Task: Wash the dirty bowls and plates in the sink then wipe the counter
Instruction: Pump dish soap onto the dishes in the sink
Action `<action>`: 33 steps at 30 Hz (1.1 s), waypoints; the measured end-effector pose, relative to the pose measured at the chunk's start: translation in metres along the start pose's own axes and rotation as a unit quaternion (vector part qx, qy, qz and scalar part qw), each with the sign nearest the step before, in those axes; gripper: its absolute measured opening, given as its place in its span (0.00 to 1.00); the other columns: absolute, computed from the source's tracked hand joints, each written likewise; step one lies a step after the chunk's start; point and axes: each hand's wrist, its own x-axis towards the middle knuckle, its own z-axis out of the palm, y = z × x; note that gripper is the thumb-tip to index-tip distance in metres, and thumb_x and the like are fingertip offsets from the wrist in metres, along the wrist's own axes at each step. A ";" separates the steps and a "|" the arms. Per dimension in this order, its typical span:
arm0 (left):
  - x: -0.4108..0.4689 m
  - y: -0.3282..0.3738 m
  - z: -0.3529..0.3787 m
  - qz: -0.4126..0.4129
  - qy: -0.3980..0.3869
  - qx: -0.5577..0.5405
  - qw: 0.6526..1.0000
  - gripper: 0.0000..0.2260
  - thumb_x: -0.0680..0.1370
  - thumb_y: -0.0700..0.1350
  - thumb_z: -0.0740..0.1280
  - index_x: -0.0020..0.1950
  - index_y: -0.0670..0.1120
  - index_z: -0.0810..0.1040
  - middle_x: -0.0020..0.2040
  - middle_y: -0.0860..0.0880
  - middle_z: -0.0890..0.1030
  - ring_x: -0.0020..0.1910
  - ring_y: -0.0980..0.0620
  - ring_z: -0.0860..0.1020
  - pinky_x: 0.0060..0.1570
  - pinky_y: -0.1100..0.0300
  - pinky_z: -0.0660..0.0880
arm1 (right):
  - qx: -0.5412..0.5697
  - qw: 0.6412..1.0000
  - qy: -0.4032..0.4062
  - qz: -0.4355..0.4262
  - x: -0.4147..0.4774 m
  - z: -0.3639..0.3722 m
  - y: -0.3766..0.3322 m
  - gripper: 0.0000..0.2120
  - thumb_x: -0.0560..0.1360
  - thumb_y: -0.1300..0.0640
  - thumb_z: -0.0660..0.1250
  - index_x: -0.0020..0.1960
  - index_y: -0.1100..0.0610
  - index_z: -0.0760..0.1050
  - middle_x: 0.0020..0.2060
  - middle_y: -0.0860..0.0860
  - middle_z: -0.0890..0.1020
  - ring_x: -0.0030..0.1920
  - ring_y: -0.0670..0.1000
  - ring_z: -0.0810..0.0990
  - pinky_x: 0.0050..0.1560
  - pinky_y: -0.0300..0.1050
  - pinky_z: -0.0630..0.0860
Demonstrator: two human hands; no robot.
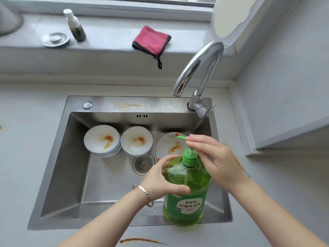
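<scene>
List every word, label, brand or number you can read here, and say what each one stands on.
"柠檬洗洁精": the large line on the white label of the green dish soap bottle, which the left hand grips.
The smaller line above it, the dark badge and the fine print below: too blurred to read.
Spray bottle on the windowsill: no legible text.
No other writing shows.
</scene>
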 end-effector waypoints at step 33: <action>0.041 -0.005 0.002 -0.096 -0.004 -0.062 0.993 0.34 0.61 0.48 0.80 0.63 0.56 0.68 0.54 0.61 0.74 0.51 0.67 0.74 0.51 0.70 0.72 | -0.163 0.967 0.183 0.074 0.031 0.060 0.045 0.13 0.75 0.59 0.61 0.52 0.64 0.81 0.47 0.56 0.83 0.52 0.47 0.76 0.56 0.35 0.70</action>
